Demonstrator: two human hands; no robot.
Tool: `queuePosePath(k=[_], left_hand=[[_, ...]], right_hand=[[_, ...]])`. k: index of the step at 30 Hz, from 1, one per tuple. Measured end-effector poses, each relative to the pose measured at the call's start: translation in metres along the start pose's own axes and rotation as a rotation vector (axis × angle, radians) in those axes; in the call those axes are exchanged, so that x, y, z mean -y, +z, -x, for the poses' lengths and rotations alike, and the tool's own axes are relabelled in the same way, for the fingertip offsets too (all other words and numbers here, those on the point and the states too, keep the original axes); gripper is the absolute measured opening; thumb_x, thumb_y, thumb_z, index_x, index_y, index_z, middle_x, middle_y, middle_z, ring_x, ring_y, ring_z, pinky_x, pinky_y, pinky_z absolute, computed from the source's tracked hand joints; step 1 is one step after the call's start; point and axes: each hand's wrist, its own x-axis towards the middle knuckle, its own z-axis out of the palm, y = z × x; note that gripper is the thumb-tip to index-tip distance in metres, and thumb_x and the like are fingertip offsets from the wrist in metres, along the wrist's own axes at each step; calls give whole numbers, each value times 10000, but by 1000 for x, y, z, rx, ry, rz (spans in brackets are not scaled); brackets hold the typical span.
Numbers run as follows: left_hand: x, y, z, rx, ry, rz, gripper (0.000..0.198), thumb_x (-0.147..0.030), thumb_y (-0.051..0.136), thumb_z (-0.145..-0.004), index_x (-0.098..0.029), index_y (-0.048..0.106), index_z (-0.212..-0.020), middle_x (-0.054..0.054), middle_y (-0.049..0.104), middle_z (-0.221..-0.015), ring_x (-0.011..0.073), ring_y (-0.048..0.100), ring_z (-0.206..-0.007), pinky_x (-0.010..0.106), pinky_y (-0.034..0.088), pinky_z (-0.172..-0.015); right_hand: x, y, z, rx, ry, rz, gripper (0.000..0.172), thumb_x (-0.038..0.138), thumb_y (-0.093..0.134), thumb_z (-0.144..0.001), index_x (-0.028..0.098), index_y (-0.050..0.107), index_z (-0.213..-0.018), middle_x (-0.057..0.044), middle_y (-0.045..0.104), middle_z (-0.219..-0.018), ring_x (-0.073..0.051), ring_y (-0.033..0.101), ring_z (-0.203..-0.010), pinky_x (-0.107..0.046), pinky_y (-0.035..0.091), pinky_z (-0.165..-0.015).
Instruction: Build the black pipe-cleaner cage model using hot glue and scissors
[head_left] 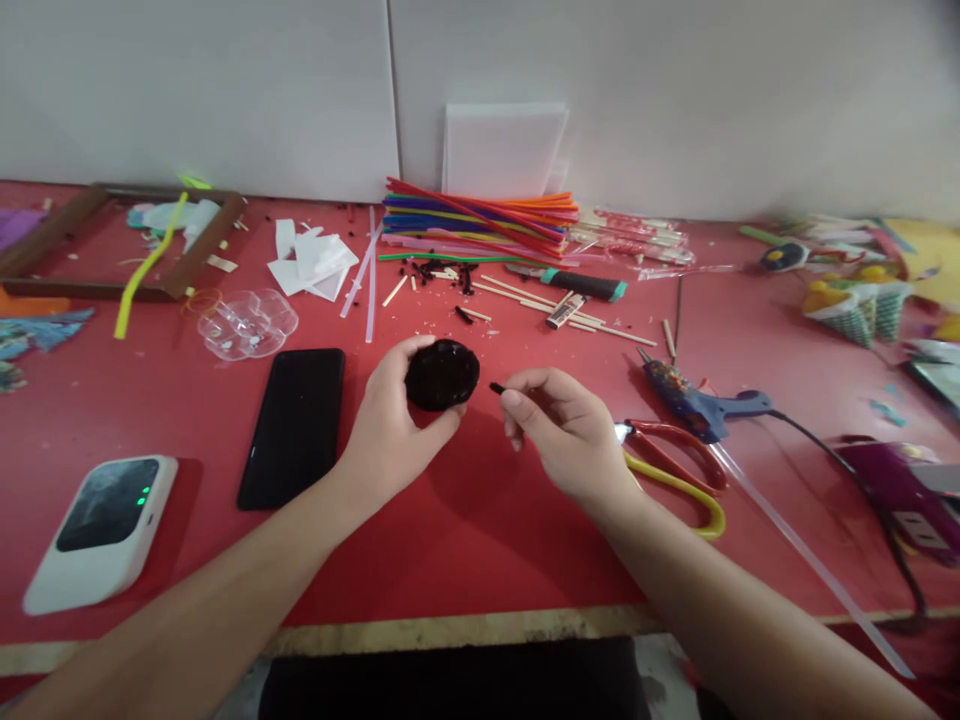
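Note:
My left hand grips a round, glossy black piece by its edge, thumb below and fingers above. Just to its right, my right hand pinches a short black stub between thumb and forefinger, its tip pointing at the round piece with a small gap. The stub looks like a bit of pipe cleaner, but its kind is hard to make out. Beyond the hands, black scraps lie near a bundle of coloured pipe cleaners. Pliers with red and yellow handles rest beside my right wrist.
On the right lies a blue glue gun with a cord and a clear glue stick. A black phone and a white device are at left. Farther back are a utility knife, wooden sticks and a brown frame.

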Motion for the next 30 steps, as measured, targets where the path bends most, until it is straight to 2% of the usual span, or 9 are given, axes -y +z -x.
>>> queuePosePath(k=[5, 8, 10, 12, 14, 16, 19, 26, 30], left_hand=[[12, 2, 2, 56, -30, -103, 674, -361, 749, -859, -170, 454, -1433, 220, 602, -1458, 396, 584, -1398, 648, 448, -1181], [17, 6, 3, 24, 30, -114, 834, -339, 752, -838, -139, 335, -1532, 270, 498, -1537, 435, 499, -1469, 689, 397, -1203], [13, 6, 4, -70, 159, -151, 901, -289, 776, -789, -137, 308, -1543, 282, 424, -1571, 453, 431, -1505, 695, 375, -1209], [3, 3, 5, -194, 325, -158, 810, -214, 783, -749, -151, 403, -1462, 249, 451, -1520, 416, 460, -1460, 631, 422, -1185], [-9, -3, 7, -215, 411, -47, 526, -129, 765, -776, -196, 555, -1253, 132, 603, -1263, 272, 623, -1189, 440, 557, -1009], [-21, -7, 10, -25, 374, 114, 279, -65, 698, -862, -216, 624, -1085, 41, 653, -1019, 151, 651, -879, 299, 580, -806], [-31, -10, 14, 153, 322, 286, 196, -76, 699, -913, -214, 684, -1052, 47, 703, -1059, 128, 710, -865, 246, 621, -761], [-32, -5, 14, 100, 201, 307, 129, -110, 789, -886, -214, 835, -948, 45, 833, -1021, 129, 787, -961, 192, 630, -889], [-32, -4, 12, 0, -10, 483, 126, -120, 800, -875, -220, 837, -942, 25, 825, -984, 114, 797, -928, 169, 636, -864]], right_hand=[[-10, -4, -3, -32, -66, 15, 258, 440, 716, -950, 231, 670, -1094, -5, 746, -834, -152, 752, -794, -384, 655, -859], [-13, -6, -5, -57, -24, -29, 263, 426, 765, -915, 230, 680, -1068, -1, 754, -826, -161, 781, -794, -393, 678, -869], [-11, -6, -5, -75, 5, -75, 280, 439, 798, -889, 233, 673, -1033, 15, 739, -788, -168, 795, -765, -385, 696, -838], [-6, -5, -3, -81, 4, -118, 312, 451, 838, -855, 241, 650, -989, 27, 729, -784, -173, 804, -742, -370, 706, -806], [0, -2, 1, -69, -30, -150, 338, 449, 866, -830, 248, 619, -944, 27, 737, -813, -168, 803, -718, -344, 707, -770], [5, 0, 6, -39, -86, -152, 320, 415, 866, -838, 252, 601, -915, 16, 759, -842, -164, 807, -731, -312, 699, -745], [5, 2, 14, -10, -208, -83, 236, 293, 840, -858, 257, 609, -892, -2, 796, -861, -160, 814, -803, -271, 683, -748], [4, -3, 10, 51, -465, 277, 84, 207, 733, -909, 244, 657, -913, -10, 786, -844, -148, 771, -756, -273, 626, -725], [22, -35, 15, 153, -370, 750, 154, 289, 654, -976, 244, 701, -1116, -75, 804, -1137, -244, 783, -1025, -389, 614, -889]])
